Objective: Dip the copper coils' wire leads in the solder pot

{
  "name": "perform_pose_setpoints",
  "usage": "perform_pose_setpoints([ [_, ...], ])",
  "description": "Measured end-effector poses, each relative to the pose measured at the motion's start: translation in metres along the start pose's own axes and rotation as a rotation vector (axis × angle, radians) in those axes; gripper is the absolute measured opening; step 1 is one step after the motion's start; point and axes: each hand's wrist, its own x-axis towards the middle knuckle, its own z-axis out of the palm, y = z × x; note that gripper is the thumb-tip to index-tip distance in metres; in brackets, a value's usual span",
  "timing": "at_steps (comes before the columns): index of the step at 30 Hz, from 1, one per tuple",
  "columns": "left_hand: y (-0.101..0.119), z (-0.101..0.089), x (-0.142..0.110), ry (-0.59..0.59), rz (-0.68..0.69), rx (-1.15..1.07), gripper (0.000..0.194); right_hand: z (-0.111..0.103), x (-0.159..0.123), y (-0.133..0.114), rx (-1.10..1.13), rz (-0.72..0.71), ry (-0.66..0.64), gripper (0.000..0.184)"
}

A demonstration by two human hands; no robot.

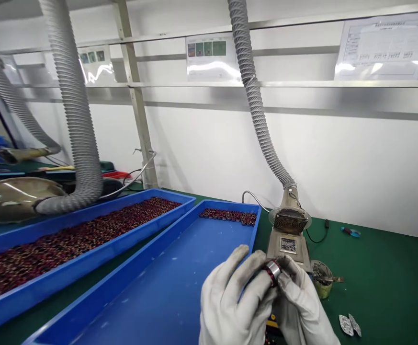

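Close to the front, my left hand, in a white glove, has its fingers closed around a small motor stator. The stator is a short silver cylinder with dark red ends. My right hand, also gloved, pinches it from the other side. Fingers hide part of the stator. Just beyond the hands stands a soldering pot with a round hood at its top. Beneath the hands a yellow-and-black item shows only in part.
A blue tray holds several rows of small dark red parts at its far end. Left of it, another blue tray is filled with similar parts. A grey duct hose, a cup, foil pieces and small cutters are also around.
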Motion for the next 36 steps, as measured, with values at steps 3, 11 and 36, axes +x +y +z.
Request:
perform_pose_setpoints([
  [3, 0.001, 0.001, -0.002, 0.045, -0.147, -0.111, 0.037, -0.003, 0.001, -0.001, -0.079, -0.053, 0.041, 0.025],
  [11, -0.02, -0.001, -0.009, -0.291, -0.103, -0.252, 0.038, -0.007, 0.008, 0.018, -0.183, -0.022, 0.072, 0.026],
  [36, -0.022, -0.002, -0.006, -0.274, -0.207, -0.517, 0.037, -0.016, 0.006, 0.003, -0.385, -0.1, -0.235, 0.019],
])
